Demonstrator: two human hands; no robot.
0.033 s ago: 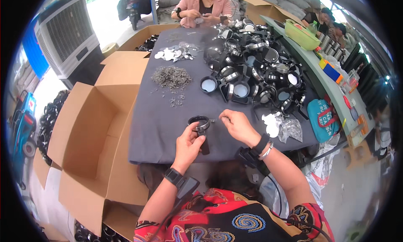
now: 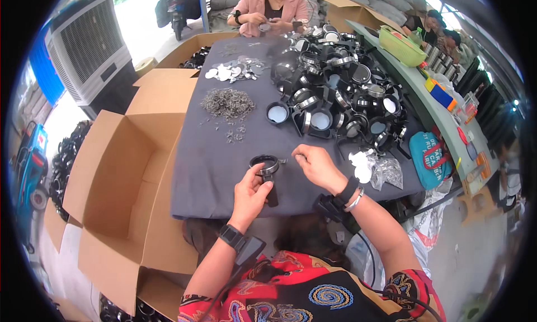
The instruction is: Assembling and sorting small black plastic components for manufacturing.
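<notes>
My left hand is closed round a black ring-shaped part with a silver metal band and a short black handle pointing toward me. Its thumb lies along the handle side, and the fingers curl round the band. A small metal tab sticks out from the ring's right side. Just right of that tab hovers my right hand, thumb and forefinger pinched together; whatever they hold, if anything, cannot be made out. Beyond both hands lies a pile of small metal clips on the dark cloth.
A large heap of similar black parts covers the table's far right. White discs lie behind the clips, with more discs beside a clear bag. An open cardboard box stands left. Across the table, a person handles a small part.
</notes>
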